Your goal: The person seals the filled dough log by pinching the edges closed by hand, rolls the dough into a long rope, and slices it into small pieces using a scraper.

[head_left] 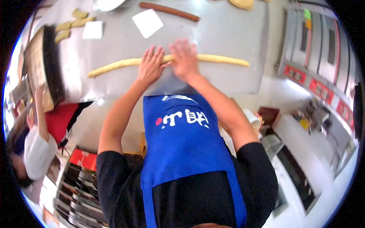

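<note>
A long, thin rope of yellowish dough (222, 59) lies across the metal table (114, 47), spanning both sides of my hands. My left hand (151, 65) rests on its middle, fingers stretched out and pointing away from me. Right beside it, my right hand (184, 60) lies flat over the dough with its fingers extended, slightly blurred. The thumbs are close together or touching; I cannot tell which. Under both palms the dough is hidden.
Beyond the dough lie a brown rolling pin (169, 11), a white square (147, 23) and a second white square (92, 30). Dough pieces (72, 24) sit at far left. Another person (40, 148) works at the left near a dark-sided tray (53, 64). Ovens (319, 45) stand right.
</note>
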Tool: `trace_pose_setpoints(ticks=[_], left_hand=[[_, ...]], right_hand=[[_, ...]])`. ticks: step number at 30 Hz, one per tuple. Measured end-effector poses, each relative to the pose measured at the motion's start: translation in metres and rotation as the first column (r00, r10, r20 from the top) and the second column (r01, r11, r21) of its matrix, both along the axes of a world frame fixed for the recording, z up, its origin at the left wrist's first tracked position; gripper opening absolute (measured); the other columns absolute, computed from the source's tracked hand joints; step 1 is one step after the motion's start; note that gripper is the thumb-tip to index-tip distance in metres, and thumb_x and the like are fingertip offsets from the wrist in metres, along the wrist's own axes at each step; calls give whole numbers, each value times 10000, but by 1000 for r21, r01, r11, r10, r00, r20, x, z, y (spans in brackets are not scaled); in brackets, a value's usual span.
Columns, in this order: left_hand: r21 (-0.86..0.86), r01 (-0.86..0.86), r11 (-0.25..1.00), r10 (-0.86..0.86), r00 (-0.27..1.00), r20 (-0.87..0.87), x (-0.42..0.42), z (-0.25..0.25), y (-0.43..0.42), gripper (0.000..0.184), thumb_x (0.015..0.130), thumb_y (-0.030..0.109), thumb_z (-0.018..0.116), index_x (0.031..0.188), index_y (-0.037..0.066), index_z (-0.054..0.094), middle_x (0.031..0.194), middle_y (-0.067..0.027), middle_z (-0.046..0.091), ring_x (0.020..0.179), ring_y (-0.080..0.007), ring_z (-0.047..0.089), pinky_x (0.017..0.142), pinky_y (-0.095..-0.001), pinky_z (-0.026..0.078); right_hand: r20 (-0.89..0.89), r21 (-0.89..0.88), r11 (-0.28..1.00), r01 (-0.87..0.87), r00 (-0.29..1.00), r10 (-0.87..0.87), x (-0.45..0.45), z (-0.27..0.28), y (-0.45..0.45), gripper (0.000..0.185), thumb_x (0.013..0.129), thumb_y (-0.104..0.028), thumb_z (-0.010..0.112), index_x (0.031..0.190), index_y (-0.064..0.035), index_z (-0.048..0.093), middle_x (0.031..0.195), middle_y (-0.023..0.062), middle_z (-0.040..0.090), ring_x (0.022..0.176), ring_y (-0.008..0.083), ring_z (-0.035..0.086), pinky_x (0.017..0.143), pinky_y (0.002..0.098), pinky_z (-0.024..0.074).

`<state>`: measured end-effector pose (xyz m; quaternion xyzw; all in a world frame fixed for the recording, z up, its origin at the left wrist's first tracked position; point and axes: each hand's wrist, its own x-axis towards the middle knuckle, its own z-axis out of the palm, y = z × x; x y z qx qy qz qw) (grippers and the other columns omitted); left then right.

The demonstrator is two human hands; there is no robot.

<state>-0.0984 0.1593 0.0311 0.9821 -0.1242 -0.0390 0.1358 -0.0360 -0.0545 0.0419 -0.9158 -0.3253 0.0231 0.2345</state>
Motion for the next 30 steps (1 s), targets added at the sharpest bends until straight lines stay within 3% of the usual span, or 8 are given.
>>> trace_pose_setpoints(ticks=[6,9,12,15,21,23,25,30], left_hand=[[-12,-95,995,95,995,21,-7,-2,-2,759,973,504,656,1599,108,488,1680,-185,413,1595,-378,312,1313,-550,217],[40,-196,980,192,978,83,54,11,10,830,978,585,618,1622,91,442,1687,-194,400,1605,-374,287,1318,-547,201],[-117,-292,949,310,933,184,102,-4,24,897,1021,632,540,1653,29,340,1721,-211,334,1622,-374,250,1328,-529,177],[-91,-321,943,333,919,211,98,-8,27,884,1018,635,538,1641,31,370,1709,-212,353,1613,-376,269,1328,-535,176],[-113,-233,966,241,969,62,-1,2,-3,810,1011,592,576,1590,35,470,1670,-216,417,1585,-396,320,1311,-547,219],[-171,-187,967,198,979,50,-7,0,10,784,1006,569,598,1575,39,494,1657,-212,438,1575,-404,338,1304,-552,236],[-89,-269,959,265,963,-56,-7,3,30,741,1003,524,620,1561,48,514,1638,-202,467,1557,-409,364,1287,-567,263],[-31,-227,973,229,972,53,-11,-1,67,667,1007,465,621,1533,62,542,1657,-171,451,1567,-390,350,1289,-545,268]], right_hand=[[-90,-110,993,-32,996,22,-36,-13,3,777,1018,-566,554,1673,-197,357,1751,175,277,1614,468,208,1274,677,169],[117,-179,975,128,987,-108,19,-26,23,800,1028,-595,526,1691,-199,317,1758,204,244,1621,465,186,1274,677,159],[226,-107,955,275,943,-246,79,-21,43,818,1037,-593,521,1699,-169,295,1767,213,214,1625,467,170,1280,672,144],[194,-106,962,250,954,-227,87,-18,44,796,1037,-488,574,1708,-171,286,1778,188,204,1628,462,173,1278,666,137],[59,-230,973,31,998,-18,6,-8,1,753,1081,-557,472,1699,-154,323,1787,141,209,1636,463,128,1294,652,88],[73,-227,970,84,995,-69,-8,-2,9,752,1079,-550,480,1698,-151,324,1786,136,215,1636,465,131,1294,652,86],[61,-165,977,137,990,-129,-18,5,23,756,1074,-545,486,1695,-145,327,1785,129,223,1638,461,133,1293,654,87],[-45,-86,995,-45,998,41,-20,11,81,755,1080,-571,448,1696,-152,324,1785,134,221,1641,447,131,1289,658,103]])
